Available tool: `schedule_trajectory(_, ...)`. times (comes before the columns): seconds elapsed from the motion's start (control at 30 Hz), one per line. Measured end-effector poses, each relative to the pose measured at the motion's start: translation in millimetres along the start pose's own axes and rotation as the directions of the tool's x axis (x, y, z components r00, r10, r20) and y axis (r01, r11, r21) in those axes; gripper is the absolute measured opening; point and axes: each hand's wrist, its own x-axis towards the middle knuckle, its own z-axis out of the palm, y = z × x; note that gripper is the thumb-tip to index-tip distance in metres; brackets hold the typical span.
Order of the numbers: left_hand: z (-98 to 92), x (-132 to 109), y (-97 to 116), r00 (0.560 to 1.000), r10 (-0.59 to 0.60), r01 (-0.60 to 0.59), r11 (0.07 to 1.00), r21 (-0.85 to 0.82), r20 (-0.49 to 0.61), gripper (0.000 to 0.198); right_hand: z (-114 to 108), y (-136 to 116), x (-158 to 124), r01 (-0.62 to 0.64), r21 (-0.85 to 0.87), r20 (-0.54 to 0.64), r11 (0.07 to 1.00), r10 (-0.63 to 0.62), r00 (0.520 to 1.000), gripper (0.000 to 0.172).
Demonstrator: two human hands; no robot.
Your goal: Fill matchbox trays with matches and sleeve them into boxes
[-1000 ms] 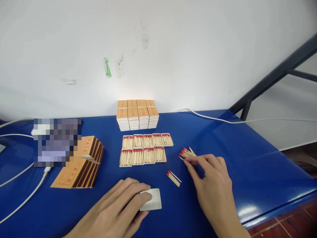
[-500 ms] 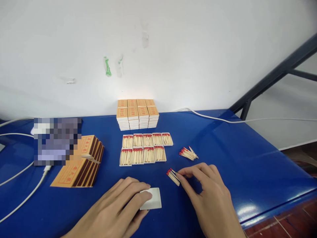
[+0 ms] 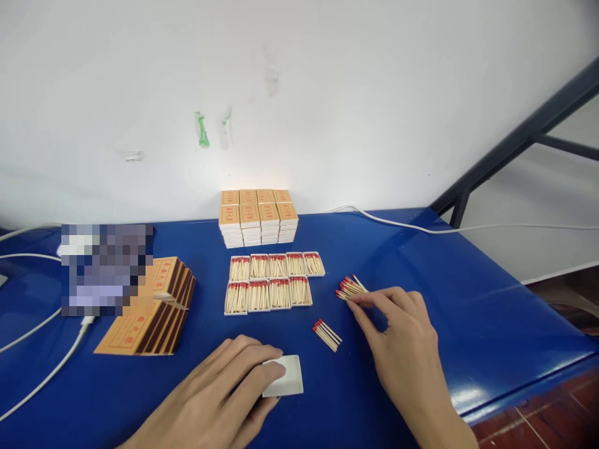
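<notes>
My left hand (image 3: pixel 227 390) grips a small white matchbox tray (image 3: pixel 293 378) near the front of the table, fingers over its left side; the visible part of its inside is bare. Away to the right, my right hand (image 3: pixel 405 333) pinches a match at the lower edge of a loose pile of red-tipped matches (image 3: pixel 350 285). Its fingertips partly cover that match. Between the two hands, several matches (image 3: pixel 327 335) lie side by side on the blue table. Beyond them are two rows of filled matchbox trays (image 3: pixel 280 294), match heads pointing to the wall.
Stacked closed matchboxes (image 3: pixel 259 215) stand by the white wall (image 3: pixel 355 112). Flat orange matchbox sleeves (image 3: pixel 140 324) lean in overlapping piles at left, beside a blurred-out object (image 3: pixel 110 268). White cables (image 3: pixel 51 386) cross the table's left side and back edge.
My right hand has moved up and away from the small row of matches to the larger pile. My left hand keeps hold of the tray in the same place.
</notes>
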Motion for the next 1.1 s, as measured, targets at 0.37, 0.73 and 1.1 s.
schedule_trajectory(0.37,1.0,-6,0,0.998,-0.033,0.035,0.999,-0.026,0.053,0.022,-10,-23,-18,-0.121,0.142,0.173,0.982,0.096,0.98,0.041)
schedule_trajectory(0.73,0.1,-3,-1,1.0,-0.006,0.006,1.0,-0.009,0.01,0.021,-18,-21,-13,-0.219,0.139,0.252,0.966,0.179,0.951,0.041)
schedule_trajectory(1.1,2.3,-5,1,1.0,-0.002,0.003,1.0,-0.028,0.007,0.02,-13,-30,-15,-0.189,0.19,0.258,0.963,0.136,0.957,0.039)
